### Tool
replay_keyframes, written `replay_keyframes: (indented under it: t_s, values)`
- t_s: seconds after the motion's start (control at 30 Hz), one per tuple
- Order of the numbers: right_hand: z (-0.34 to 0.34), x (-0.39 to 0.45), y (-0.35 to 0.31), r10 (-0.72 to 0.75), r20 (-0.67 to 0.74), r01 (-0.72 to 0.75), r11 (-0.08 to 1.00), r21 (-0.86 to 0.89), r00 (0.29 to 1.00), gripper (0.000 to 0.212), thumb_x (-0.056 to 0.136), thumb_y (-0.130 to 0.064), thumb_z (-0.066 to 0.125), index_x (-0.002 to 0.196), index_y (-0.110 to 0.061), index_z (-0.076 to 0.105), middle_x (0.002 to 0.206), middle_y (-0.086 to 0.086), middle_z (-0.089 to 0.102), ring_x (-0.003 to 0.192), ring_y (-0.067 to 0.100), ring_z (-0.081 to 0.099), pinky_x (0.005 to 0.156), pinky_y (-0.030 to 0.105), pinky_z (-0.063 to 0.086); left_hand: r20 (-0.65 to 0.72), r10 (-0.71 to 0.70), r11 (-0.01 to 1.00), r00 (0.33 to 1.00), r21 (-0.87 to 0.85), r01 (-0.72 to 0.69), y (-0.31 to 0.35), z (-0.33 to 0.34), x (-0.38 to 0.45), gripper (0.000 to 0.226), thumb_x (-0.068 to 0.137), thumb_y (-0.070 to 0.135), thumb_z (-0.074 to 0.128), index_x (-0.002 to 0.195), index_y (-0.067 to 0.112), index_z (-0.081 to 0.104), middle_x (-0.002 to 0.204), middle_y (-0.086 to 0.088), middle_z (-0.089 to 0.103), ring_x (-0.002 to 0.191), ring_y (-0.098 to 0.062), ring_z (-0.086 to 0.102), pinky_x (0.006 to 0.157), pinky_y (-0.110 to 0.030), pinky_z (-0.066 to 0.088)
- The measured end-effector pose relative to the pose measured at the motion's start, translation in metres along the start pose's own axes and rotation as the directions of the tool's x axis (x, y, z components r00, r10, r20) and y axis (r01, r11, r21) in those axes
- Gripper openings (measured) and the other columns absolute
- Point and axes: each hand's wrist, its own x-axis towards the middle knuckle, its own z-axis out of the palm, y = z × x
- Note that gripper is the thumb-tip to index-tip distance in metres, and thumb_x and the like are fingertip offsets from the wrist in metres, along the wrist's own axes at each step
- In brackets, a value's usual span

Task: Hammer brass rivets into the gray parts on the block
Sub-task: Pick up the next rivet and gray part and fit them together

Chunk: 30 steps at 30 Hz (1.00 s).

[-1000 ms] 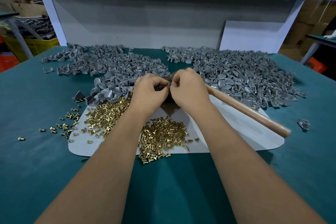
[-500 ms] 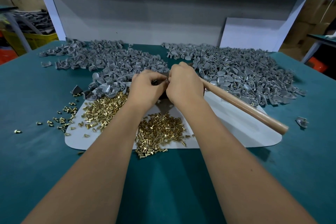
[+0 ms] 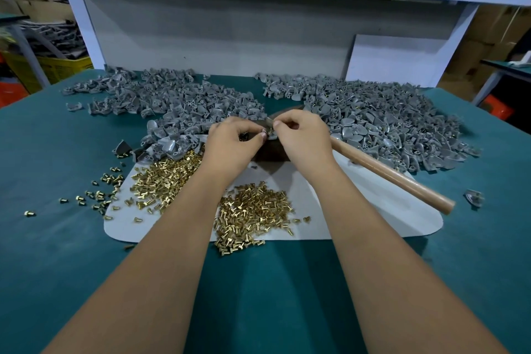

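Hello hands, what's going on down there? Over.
Both hands, left and right, pinching a small gray part over the block. Hammer lying idle. Nothing in the way.

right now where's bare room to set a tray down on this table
Bare green table between the forearms, near the front edge. Also the white mat under the hammer handle. Crowded: gray parts across the back, brass rivets on the mat's left.

Teal-covered bench [image 3: 287, 296] with loose stock on its surface.

A white mat [image 3: 359, 210] lies flat at centre. Two heaps of gray parts [image 3: 388, 123] sit toward the rear, one left [image 3: 172, 100], one right. Brass rivets [image 3: 253, 210] lie in two piles on the mat, with strays [image 3: 97, 195] scattered on the cover to the left. A single gray part [image 3: 474, 197] lies apart at right.
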Motion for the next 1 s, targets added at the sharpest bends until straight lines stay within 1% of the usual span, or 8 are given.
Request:
replay_keyframes:
  t_s: [0.17,0.33,0.43,0.53,0.63,0.7,0.83,1.0]
  values:
    - [0.004,0.002,0.003,-0.014,0.004,0.014,0.999,-0.051,1.0,0.004,0.086,-0.016,0.067,0.084,-0.017,0.07,0.096,0.001,0.065,0.087,0.013,0.058,0.082,0.031,0.05,0.002,0.005,1.0,1.0,0.001,-0.005,0.0,0.001,0.0,0.01,0.089,0.025,0.07,0.096,0.03,0.074,0.112,0.001,0.062,0.12,-0.029,0.05,0.105,-0.05,0.04]
    - [0.007,0.002,0.001,-0.057,-0.008,0.055,0.99,-0.132,0.998,0.018,0.087,-0.013,0.065,0.072,-0.024,0.063,0.084,-0.01,0.055,0.086,0.014,0.056,0.082,0.032,0.048,0.001,0.02,1.0,1.0,0.014,-0.02,0.001,0.0,-0.001,0.01,0.089,0.025,0.069,0.093,0.034,0.071,0.11,0.003,0.062,0.119,-0.029,0.05,0.105,-0.048,0.04]
    - [0.008,0.003,0.002,-0.076,-0.001,0.075,0.983,-0.166,0.997,0.023,0.087,-0.013,0.064,0.07,-0.027,0.059,0.092,-0.007,0.056,0.089,0.015,0.055,0.085,0.033,0.045,-0.004,0.025,0.999,1.0,0.031,-0.024,0.002,0.0,-0.001,0.01,0.088,0.025,0.069,0.093,0.034,0.072,0.108,0.003,0.062,0.118,-0.029,0.05,0.105,-0.048,0.04]
    - [0.009,0.003,0.003,-0.095,-0.013,0.091,0.982,-0.166,0.995,0.024,0.086,-0.011,0.064,0.068,-0.026,0.058,0.09,-0.008,0.057,0.083,0.011,0.052,0.082,0.033,0.046,-0.01,0.029,0.999,1.0,0.023,-0.029,0.003,0.0,-0.002,0.013,0.088,0.025,0.07,0.088,0.038,0.069,0.106,0.004,0.062,0.118,-0.03,0.05,0.105,-0.047,0.04]
    - [0.013,0.001,0.004,-0.094,-0.034,0.09,0.989,-0.122,0.995,0.024,0.086,-0.006,0.063,0.068,-0.021,0.059,0.091,-0.006,0.059,0.081,0.013,0.055,0.083,0.035,0.047,-0.042,0.045,0.996,0.998,0.078,-0.042,0.003,0.0,-0.003,0.009,0.087,0.029,0.07,0.088,0.038,0.072,0.104,0.009,0.064,0.116,-0.028,0.051,0.105,-0.036,0.034]
    - [0.015,0.0,0.005,-0.101,-0.043,0.095,0.989,-0.116,0.994,0.02,0.086,-0.004,0.062,0.071,-0.017,0.061,0.091,-0.005,0.058,0.08,0.012,0.055,0.082,0.035,0.048,-0.067,0.049,0.991,0.997,0.131,-0.04,0.003,0.0,-0.004,0.006,0.087,0.033,0.07,0.089,0.037,0.074,0.103,0.012,0.065,0.117,-0.026,0.048,0.097,-0.028,0.027]
    - [0.016,-0.001,0.007,-0.122,-0.061,0.114,0.986,-0.122,0.991,0.019,0.086,-0.004,0.061,0.072,-0.018,0.061,0.088,-0.008,0.056,0.077,0.009,0.053,0.077,0.032,0.048,-0.081,0.041,0.984,0.996,0.175,-0.026,0.005,0.001,-0.005,0.006,0.088,0.037,0.068,0.085,0.042,0.07,0.099,0.018,0.06,0.119,-0.023,0.042,0.094,-0.031,0.025]
    - [0.017,-0.002,0.008,-0.127,-0.07,0.117,0.984,-0.132,0.989,0.018,0.086,-0.004,0.061,0.073,-0.016,0.062,0.086,-0.009,0.054,0.078,0.009,0.052,0.076,0.031,0.046,-0.089,0.04,0.983,0.995,0.181,-0.024,0.003,0.002,-0.005,0.008,0.088,0.038,0.068,0.092,0.037,0.074,0.098,0.02,0.059,0.119,-0.022,0.04,0.094,-0.032,0.026]
